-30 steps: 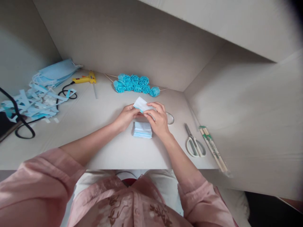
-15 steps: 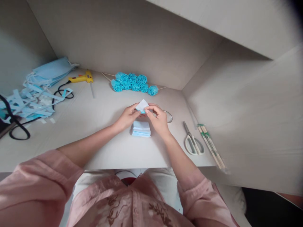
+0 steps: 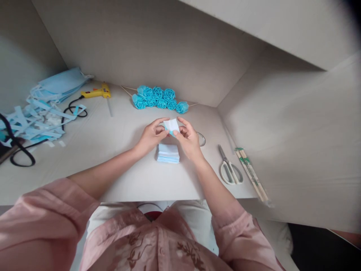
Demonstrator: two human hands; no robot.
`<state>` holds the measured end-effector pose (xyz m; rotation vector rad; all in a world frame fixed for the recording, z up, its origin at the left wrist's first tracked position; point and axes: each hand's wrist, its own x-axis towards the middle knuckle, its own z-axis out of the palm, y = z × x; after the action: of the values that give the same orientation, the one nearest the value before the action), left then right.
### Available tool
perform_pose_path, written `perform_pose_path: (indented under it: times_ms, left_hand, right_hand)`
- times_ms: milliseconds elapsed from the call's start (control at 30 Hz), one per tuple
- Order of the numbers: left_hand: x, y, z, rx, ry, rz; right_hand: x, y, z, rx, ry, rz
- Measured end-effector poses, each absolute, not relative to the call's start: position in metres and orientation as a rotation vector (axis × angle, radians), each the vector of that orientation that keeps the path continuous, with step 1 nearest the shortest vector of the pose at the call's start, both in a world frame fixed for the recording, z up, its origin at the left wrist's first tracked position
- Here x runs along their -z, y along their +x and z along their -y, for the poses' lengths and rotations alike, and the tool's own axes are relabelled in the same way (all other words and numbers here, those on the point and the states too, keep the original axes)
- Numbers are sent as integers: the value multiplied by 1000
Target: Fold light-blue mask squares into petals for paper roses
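A small white-and-blue sheet sits between the left hand and the right hand, held up off the surface. Both hands pinch it: the left thumb presses on its lower left corner, the right thumb on its lower right, with the white face showing above them and a blue strip along the lower left edge. The index fingers curve forward on either side, near the upper corners; whether they touch the sheet is hard to tell. The fingers behind it are partly hidden. A stack of similar sheets lies just below the hands, between the wrists. Blue flowers lie beyond the fingertips, and scissors rest to the right of the right forearm.
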<state>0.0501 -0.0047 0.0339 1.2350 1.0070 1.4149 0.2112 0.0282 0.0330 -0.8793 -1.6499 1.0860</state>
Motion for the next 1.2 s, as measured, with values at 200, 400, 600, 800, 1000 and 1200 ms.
perform_pose_path:
  times_ms: [200, 400, 600, 800, 1000, 1200]
  left_hand:
    - [-37, 50, 4, -1524, 1188, -984]
    - [-36, 51, 3, -1452, 1110, -952]
    - [-37, 50, 6, -1371, 1142, -1024]
    - [-41, 49, 7, -1345, 1151, -1038]
    - [-42, 52, 8, -1239, 1239, -1042]
    - [-39, 52, 7, -1217, 1261, -1048]
  right_hand:
    - [-34, 209, -28, -1245, -835, 1623]
    - [-34, 208, -27, -1215, -777, 1566]
    - [-29, 209, -29, -1186, -806, 1611]
    - [-34, 210, -28, -1172, -849, 1596]
    - [-40, 213, -28, -1152, -884, 1536]
    - [-37, 213, -29, -1127, -866, 1511]
